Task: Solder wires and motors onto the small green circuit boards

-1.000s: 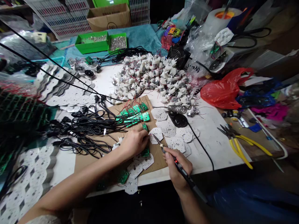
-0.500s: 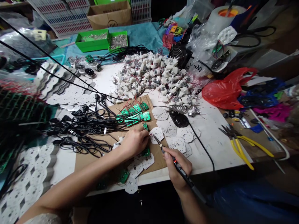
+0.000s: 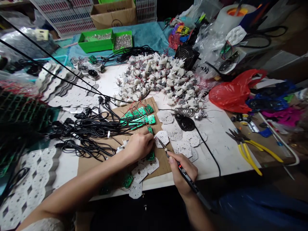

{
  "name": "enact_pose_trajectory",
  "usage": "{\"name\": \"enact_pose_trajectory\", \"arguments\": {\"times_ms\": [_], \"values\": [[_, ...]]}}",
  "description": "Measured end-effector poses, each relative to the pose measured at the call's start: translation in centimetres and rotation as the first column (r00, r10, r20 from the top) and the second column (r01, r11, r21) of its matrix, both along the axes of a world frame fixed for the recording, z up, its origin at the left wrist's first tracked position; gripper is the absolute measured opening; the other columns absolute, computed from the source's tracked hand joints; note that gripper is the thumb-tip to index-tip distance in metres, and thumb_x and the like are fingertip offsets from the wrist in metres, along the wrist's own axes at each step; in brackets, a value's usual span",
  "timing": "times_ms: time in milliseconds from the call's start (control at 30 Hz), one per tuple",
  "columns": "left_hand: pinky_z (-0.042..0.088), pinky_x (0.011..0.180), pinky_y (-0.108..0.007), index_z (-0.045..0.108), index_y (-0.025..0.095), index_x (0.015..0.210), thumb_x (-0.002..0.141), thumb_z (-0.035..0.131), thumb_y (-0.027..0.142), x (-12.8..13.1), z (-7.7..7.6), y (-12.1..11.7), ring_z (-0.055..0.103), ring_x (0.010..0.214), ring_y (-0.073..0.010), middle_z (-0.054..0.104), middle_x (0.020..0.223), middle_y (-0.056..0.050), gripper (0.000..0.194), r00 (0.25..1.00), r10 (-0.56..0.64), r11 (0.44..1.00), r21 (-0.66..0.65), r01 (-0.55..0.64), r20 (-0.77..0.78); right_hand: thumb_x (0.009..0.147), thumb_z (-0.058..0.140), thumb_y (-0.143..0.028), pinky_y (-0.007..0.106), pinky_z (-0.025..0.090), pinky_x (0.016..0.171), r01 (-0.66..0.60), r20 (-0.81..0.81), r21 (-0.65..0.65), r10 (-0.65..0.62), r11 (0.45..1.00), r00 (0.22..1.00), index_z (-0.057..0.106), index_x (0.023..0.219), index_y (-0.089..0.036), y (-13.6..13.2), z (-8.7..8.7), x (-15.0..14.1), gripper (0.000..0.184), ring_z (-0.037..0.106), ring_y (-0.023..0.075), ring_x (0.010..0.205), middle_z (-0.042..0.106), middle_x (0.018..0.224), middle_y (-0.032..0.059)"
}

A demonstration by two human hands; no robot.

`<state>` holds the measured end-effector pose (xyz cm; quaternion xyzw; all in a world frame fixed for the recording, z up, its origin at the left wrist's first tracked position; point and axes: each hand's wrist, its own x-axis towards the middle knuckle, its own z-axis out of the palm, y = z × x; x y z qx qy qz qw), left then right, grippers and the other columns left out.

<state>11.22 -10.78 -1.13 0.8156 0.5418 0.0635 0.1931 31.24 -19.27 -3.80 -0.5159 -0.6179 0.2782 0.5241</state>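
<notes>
My right hand is closed round a black soldering iron with a small red light on its handle. Its tip is over a white perforated plate, close to the fingertips of my left hand. The left fingers are pinched together, with a thin red wire showing by them; their grip is mostly hidden. Green circuit boards peek out below and above that hand. More green boards with red and black wires lie behind it on a cardboard sheet.
Black cables lie left, and white motor units are heaped behind. A soldering iron stand with a coil sits right of centre. Farther right are yellow-handled pliers and a red plastic bag. Green trays stand at the back.
The view has shifted very slightly. Both hands and the soldering iron stay practically in place.
</notes>
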Motion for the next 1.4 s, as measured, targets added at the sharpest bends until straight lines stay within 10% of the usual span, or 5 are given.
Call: {"name": "enact_pose_trajectory", "arguments": {"times_ms": [1400], "values": [[0.045, 0.064, -0.030, 0.070, 0.019, 0.090, 0.093, 0.056, 0.029, 1.3, 0.9, -0.1, 0.064, 0.078, -0.0210, 0.068, 0.092, -0.009, 0.017, 0.995, 0.050, 0.998, -0.026, -0.052, -0.081, 0.101, 0.060, -0.016, 0.029, 0.064, 0.068, 0.044, -0.012, -0.043, -0.045, 0.998, 0.999, 0.077, 0.111, -0.022, -0.4, -0.2, 0.4, 0.020, 0.075, 0.0182, 0.071, 0.077, 0.089, 0.0037]]}}
